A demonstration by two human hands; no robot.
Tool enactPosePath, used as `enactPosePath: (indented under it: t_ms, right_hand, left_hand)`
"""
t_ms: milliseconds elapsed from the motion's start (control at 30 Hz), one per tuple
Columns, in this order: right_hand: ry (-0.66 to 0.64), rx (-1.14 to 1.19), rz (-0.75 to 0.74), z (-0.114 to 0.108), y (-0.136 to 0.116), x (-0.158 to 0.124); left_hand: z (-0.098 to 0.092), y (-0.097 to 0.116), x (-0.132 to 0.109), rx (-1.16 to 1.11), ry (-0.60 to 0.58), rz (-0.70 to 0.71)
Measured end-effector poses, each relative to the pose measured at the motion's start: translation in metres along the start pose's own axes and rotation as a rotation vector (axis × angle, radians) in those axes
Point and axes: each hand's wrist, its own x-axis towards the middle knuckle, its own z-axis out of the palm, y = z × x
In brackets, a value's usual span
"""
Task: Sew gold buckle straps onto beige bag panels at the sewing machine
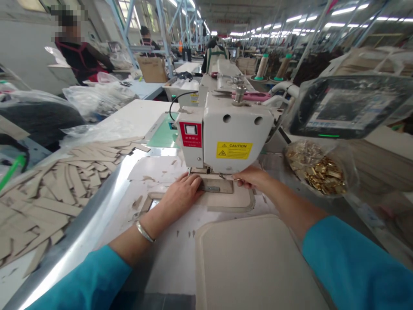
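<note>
Under the head of a white sewing machine (237, 125) lies a beige panel (230, 202) with rounded corners. A flat metal plate (219, 186) with a small bracket rests on it. My left hand (184, 190) lies flat at the plate's left end, fingertips on its edge, holding nothing visible. Close to the plate's right end, my right hand (253, 177) is closed with its fingers pinched round a thin metal tool (239, 179), whose kind I cannot make out. The needle area is partly hidden by the machine head. A larger beige panel (254, 262) lies nearest me.
Many cut beige strips (58, 185) are heaped at the left. At the right, a plastic bag of gold metal pieces (322, 172) sits below a plastic-wrapped control screen (350, 107). Pink-handled scissors (254, 96) rest on the machine. Another person (82, 56) sits at the far left.
</note>
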Motion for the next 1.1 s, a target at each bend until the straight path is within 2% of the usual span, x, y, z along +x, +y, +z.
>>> enactPosePath:
  t_ms: [300,733,900,1100]
  right_hand:
    - [0.031,-0.054,0.044,-0.037,0.023,-0.001]
    - [0.04,-0.015,0.011,-0.089,0.063,0.001]
    - [0.067,0.011,-0.018,-0.092,0.069,-0.001]
    - [0.076,0.015,-0.017,-0.088,0.064,-0.007]
  left_hand:
    - [0.012,0.025,0.017,-0.07,0.069,0.09]
    - [0.004,0.058,0.021,-0.088,0.005,0.144]
    - [0.005,0.067,0.02,-0.133,0.013,0.165]
    - [-0.001,0.074,0.015,-0.216,0.002,0.169]
